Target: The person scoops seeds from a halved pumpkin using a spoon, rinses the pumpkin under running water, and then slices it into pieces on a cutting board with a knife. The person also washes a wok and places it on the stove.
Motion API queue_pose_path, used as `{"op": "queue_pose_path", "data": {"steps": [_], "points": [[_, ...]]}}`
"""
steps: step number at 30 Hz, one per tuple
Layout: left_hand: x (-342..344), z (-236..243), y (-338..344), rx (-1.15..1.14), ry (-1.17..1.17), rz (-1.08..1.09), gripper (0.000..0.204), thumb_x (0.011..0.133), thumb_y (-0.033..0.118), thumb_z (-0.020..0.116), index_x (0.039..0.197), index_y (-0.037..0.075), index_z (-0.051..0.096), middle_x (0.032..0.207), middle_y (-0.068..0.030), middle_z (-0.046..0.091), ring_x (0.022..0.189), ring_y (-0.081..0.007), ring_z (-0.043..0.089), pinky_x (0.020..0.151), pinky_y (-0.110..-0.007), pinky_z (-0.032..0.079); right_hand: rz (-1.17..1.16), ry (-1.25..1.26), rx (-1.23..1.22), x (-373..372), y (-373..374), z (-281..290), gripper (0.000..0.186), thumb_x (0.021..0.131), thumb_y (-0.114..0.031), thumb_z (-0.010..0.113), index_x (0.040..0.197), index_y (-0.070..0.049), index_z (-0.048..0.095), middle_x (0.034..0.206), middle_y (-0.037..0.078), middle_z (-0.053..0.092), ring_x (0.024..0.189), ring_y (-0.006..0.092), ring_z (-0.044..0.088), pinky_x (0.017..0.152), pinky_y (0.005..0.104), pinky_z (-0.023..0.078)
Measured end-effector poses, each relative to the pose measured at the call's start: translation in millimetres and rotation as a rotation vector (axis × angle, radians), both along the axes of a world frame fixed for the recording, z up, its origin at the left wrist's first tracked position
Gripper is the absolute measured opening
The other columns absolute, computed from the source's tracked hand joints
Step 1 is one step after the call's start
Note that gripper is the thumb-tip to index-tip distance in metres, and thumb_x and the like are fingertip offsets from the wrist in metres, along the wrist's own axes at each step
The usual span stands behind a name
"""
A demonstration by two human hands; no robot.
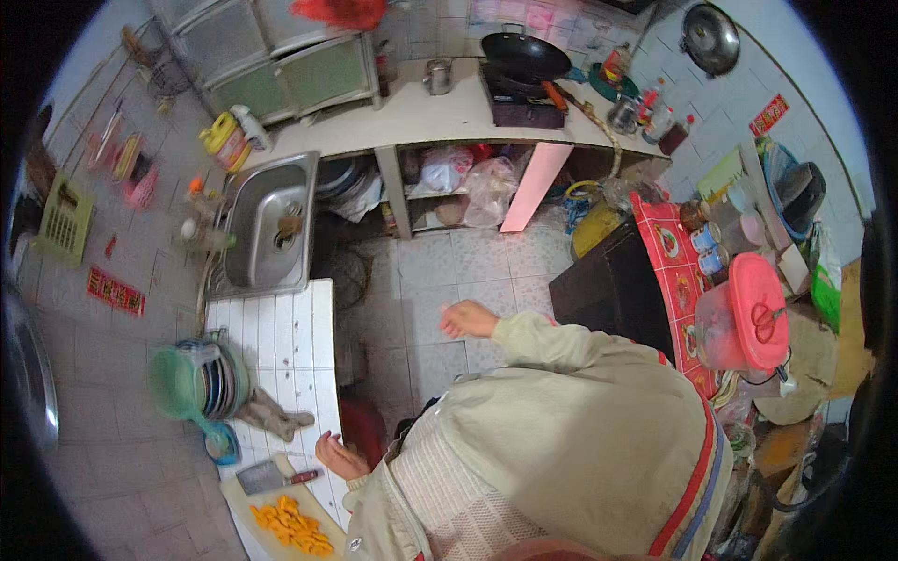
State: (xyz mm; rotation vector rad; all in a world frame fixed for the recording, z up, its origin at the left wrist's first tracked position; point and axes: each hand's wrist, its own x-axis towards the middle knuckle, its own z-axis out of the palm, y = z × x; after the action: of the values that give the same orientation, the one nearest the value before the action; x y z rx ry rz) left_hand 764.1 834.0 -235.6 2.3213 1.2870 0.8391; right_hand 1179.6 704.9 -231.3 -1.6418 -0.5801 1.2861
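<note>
My left hand [343, 456] is beside the edge of the white-tiled counter [281, 352], holding nothing, its fingers loosely bent and apart. Nearest to it is a cleaver [265, 478] with a dark red handle, lying at the top of a cutting board [239, 501]. Orange chopped pieces [290, 525], of a kind I cannot make out, are heaped on that board. My right hand [470, 320] is out in front of my body above the tiled floor, touching nothing; its fingers are half curled with nothing visible in them.
A steel sink [268, 229] is set in the left counter, with a green rack of plates [201, 381] closer to me. Along the far counter stands a black wok [526, 56] on a stove. To the right, a pink-lidded container [756, 309] rests on a red cloth [666, 245].
</note>
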Motion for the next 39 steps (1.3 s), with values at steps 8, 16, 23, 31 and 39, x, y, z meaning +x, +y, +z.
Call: {"op": "queue_pose_path", "data": {"steps": [8,16,23,31,39], "points": [[151.6,12.2,69.9,-0.155,-0.093,-0.197,0.042,0.075,-0.009,0.042,0.113,-0.003,0.057,0.108,-0.0180,0.059,0.098,-0.0335,0.059,0.087,-0.041,0.048,-0.552,0.185,0.039,155.3,-53.8,17.4,0.041,0.098,-0.038,0.043,0.099,-0.001,0.060,0.079,0.008,0.063,0.065,0.0143,0.061,0.058,0.0263,0.049],[377.7,-6.3,147.2,-0.270,-0.008,-0.566,0.034,0.075,-0.005,0.051,0.106,0.001,0.061,0.101,-0.0159,0.061,0.090,-0.0300,0.063,0.079,-0.034,0.051,-0.744,0.193,0.025,257.0,-57.2,17.8,0.040,0.099,-0.037,0.042,0.103,-0.003,0.062,0.087,0.007,0.064,0.077,0.0154,0.061,0.070,0.0271,0.050],[647.9,17.6,144.2,-0.490,-0.133,-0.967,0.026,0.080,0.001,0.056,0.104,0.004,0.063,0.097,-0.0111,0.064,0.080,-0.0217,0.062,0.073,-0.031,0.050,-1.064,0.116,0.230,419.7,-100.5,48.9,0.048,0.095,-0.045,0.049,0.110,-0.001,0.060,0.097,0.010,0.063,0.087,0.0195,0.061,0.077,0.0311,0.050],[914.5,58.0,54.9,-1.485,-0.113,-1.013,0.026,0.088,0.015,0.060,0.112,0.005,0.058,0.100,-0.0021,0.063,0.085,-0.0114,0.059,0.073,-0.025,0.047,-1.119,0.312,0.213,546.6,-52.8,101.0,0.047,0.093,-0.048,0.051,0.107,-0.003,0.055,0.096,0.011,0.061,0.085,0.0192,0.062,0.076,0.0329,0.052],[1064.4,80.0,1.8,-2.021,-0.247,-0.652,0.022,0.087,0.023,0.062,0.099,0.005,0.057,0.083,-0.0064,0.060,0.080,-0.0208,0.061,0.069,-0.030,0.050,-0.832,0.638,0.308,605.4,-33.4,94.9,0.016,0.087,-0.018,0.063,0.096,-0.006,0.056,0.071,0.003,0.054,0.053,0.0114,0.050,0.043,0.0233,0.036]]}}
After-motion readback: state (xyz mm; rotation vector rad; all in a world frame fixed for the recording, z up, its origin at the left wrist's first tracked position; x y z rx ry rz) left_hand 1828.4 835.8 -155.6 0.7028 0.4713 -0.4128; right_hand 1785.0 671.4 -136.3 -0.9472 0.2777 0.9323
